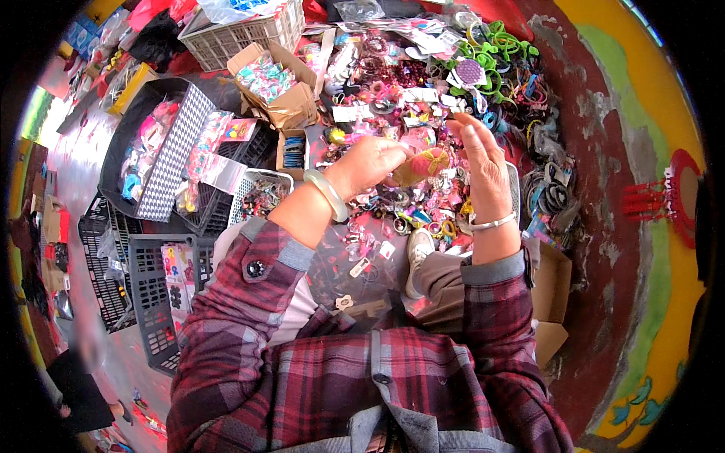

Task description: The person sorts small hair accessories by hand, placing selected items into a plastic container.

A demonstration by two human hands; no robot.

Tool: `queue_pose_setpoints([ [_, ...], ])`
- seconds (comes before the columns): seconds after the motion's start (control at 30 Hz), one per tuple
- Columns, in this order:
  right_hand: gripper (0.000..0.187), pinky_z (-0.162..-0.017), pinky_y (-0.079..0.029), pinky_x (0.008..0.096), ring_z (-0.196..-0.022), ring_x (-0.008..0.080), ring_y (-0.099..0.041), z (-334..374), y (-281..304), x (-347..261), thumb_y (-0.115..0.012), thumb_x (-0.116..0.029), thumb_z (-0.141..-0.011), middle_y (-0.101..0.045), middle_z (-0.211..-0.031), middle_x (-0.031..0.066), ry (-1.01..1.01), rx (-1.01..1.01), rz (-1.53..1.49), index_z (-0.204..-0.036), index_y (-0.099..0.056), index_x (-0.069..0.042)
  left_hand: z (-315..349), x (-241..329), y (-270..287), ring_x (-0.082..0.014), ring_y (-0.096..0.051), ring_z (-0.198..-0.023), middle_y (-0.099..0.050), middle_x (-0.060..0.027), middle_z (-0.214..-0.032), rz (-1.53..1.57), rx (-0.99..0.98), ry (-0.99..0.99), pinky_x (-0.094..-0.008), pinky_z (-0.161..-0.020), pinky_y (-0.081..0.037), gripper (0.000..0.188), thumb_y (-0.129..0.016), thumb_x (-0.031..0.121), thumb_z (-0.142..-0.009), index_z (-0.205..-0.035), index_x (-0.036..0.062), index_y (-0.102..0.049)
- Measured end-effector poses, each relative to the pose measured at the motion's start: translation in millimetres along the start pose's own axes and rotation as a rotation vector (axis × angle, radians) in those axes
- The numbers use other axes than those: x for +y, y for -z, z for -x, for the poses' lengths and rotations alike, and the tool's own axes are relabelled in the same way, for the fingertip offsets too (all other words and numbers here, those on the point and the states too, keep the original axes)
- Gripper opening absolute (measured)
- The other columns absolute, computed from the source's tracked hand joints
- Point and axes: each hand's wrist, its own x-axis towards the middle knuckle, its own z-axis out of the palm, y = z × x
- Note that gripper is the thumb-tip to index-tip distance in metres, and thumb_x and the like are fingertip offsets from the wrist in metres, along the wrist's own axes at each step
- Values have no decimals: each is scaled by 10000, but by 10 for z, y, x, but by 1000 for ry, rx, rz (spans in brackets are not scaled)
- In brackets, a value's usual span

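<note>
My left hand (370, 164), with a pale bangle at its wrist, is closed with thumb and fingertips together. They hold the edge of a gold and pinkish bow-like piece (424, 166), whose exact kind I cannot make out. To the right of it my right hand (487, 162) is raised with its fingers stretched out, and nothing shows in it. A thin silver bracelet circles that wrist. Beneath both hands spreads a dense heap of small hair accessories and trinkets (389, 94), mostly pink, red and purple. Green coiled bands (495, 57) lie at its far right.
Left of the heap stand an open cardboard box (302, 75) of small packets, a houndstooth-sided box (177, 147), a small white basket (243, 200) and a dark plastic crate (147, 302). A grey crate (249, 38) stands farther back. A painted wall (604, 189) rises at right.
</note>
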Motion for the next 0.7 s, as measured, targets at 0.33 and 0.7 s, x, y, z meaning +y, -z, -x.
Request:
queue_pose_setpoints([
  [0.33, 262, -750, -455, 240, -835, 110, -586, 1, 113, 214, -618, -126, -827, -640, -939, 61, -259, -319, -122, -1037, -603, 30, 7, 111, -62, -145, -609, -700, -632, -90, -860, -91, -57, -13, -269, -527, -520, 315, -463, 225, -855, -964, -21, -627],
  [0.7, 301, -693, -474, 254, -773, 124, -594, -22, 78, 416, -635, -111, -804, -649, -875, 70, -113, -370, 333, -1053, -579, 47, 23, 151, -41, -132, -598, -712, -617, -112, -981, -89, -81, 38, -229, -486, -486, 344, -464, 241, -856, -1040, -9, -613],
])
